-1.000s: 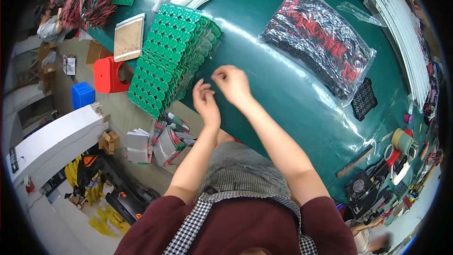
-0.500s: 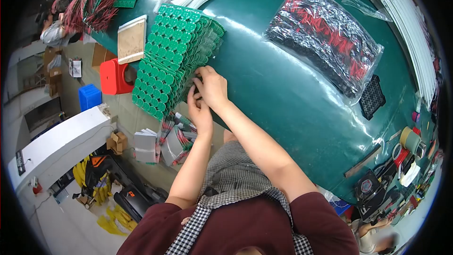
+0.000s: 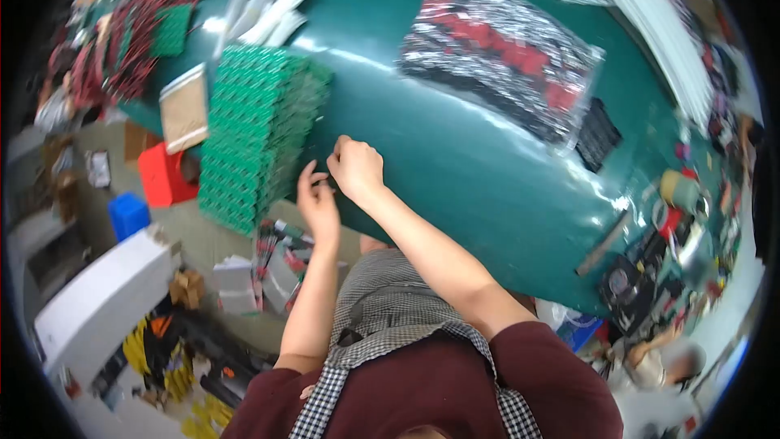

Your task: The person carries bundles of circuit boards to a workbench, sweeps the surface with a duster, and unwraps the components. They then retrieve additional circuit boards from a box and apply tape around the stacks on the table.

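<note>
A tall stack of green circuit boards [image 3: 248, 130] lies at the left of the green table, blurred by the camera's motion. Just right of its lower part is my left hand [image 3: 318, 202], fingers apart and nothing visible in them. My right hand [image 3: 357, 169] is beside it, slightly higher, its fingers curled together; whatever they hold, if anything, is too small to make out. A bag of red and black wires [image 3: 504, 49] lies farther back to the right of both hands.
Bundles of white strips [image 3: 272, 12] and a wooden board [image 3: 185, 110] lie near the stack. A red container [image 3: 165, 173] and a blue bin [image 3: 129, 215] are left of the table. A black tray [image 3: 598, 136], tape rolls and tools are on the right; another person [image 3: 654, 362] is at lower right.
The view has shifted and blurred. My hands came to the stack's edge half a second ago; now they are a little away from it, with my left fingers more spread.
</note>
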Motion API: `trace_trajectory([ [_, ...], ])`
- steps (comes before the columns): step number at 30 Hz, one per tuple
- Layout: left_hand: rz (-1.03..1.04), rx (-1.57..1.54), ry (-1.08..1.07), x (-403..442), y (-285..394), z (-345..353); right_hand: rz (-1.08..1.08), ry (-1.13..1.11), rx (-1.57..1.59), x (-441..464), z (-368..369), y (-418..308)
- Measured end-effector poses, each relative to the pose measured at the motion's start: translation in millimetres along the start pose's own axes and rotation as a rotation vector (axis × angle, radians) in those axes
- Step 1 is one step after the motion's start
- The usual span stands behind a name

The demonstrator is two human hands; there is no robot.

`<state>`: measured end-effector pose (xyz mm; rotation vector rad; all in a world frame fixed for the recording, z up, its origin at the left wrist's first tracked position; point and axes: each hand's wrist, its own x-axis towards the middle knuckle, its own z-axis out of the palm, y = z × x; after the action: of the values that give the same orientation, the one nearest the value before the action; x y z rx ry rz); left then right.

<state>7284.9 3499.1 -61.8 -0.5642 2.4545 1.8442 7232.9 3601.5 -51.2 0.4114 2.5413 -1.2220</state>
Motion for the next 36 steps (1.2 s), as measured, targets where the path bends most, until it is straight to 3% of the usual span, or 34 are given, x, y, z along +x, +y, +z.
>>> trace_trajectory([
  [2, 0.040, 0.109, -0.151, 1, 21, 13, 0.049, 0.356, 0.147, -14, -59, 19],
  [4, 0.244, 0.185, -0.193, 10, 50, 45, 0.053, 0.739, 0.239, -23, -126, 57],
  [7, 0.421, 0.280, -0.235, 43, 88, 102, 0.067, 1.127, -0.116, -36, -215, 130],
  [10, 0.381, 0.371, -0.207, 95, 80, 164, 0.402, 0.958, -0.028, -42, -251, 190],
  [12, 0.179, 0.437, -0.365, 106, 95, 185, 0.472, 0.854, 0.006, -35, -249, 205],
  [14, 0.327, 0.577, -0.363, 136, 60, 202, 0.484, 0.810, 0.026, -30, -250, 202],
  [16, 0.158, 0.349, -0.478, 130, 73, 198, 0.543, 0.844, 0.048, -22, -257, 206],
  [18, -0.163, 0.287, -0.603, 131, 84, 195, 0.591, 0.764, 0.033, -19, -262, 203],
  [19, -0.183, 0.264, -0.564, 128, 87, 192, 0.571, 0.804, -0.040, -15, -258, 207],
  [22, -0.115, 0.030, -0.523, 117, 89, 185, 0.471, 0.635, 0.090, -16, -255, 216],
  [23, -0.095, 0.040, -0.537, 107, 97, 177, 0.412, 0.703, 0.051, -24, -251, 213],
  [26, 0.028, 0.197, -0.566, 114, 77, 144, 0.426, 0.453, 0.273, -75, -226, 196],
  [27, 0.468, 0.664, -0.392, 121, 56, 135, 0.385, 0.404, 0.350, -93, -199, 199],
  [28, 0.719, 0.835, -0.080, 75, 83, 131, 0.359, 0.284, 0.583, -118, -176, 195],
  [29, 0.889, 0.875, -0.110, 38, 120, 131, 0.374, 0.126, 0.835, -143, -163, 182],
  [30, 1.061, 0.915, -0.149, 5, 140, 132, 0.380, 0.076, 0.881, -162, -143, 186],
  [32, 0.834, 0.709, -0.662, -61, 134, 136, 0.594, 0.255, 0.919, -186, -123, 194],
  [33, 0.770, 0.653, -0.821, -94, 125, 136, 0.651, 0.303, 1.132, -192, -123, 198],
  [34, 0.706, 0.593, -0.974, -119, 114, 137, 0.649, 0.267, 1.114, -196, -122, 199],
  [36, 0.852, 0.679, -1.042, -146, 88, 133, 0.646, 0.194, 1.077, -207, -120, 196],
])
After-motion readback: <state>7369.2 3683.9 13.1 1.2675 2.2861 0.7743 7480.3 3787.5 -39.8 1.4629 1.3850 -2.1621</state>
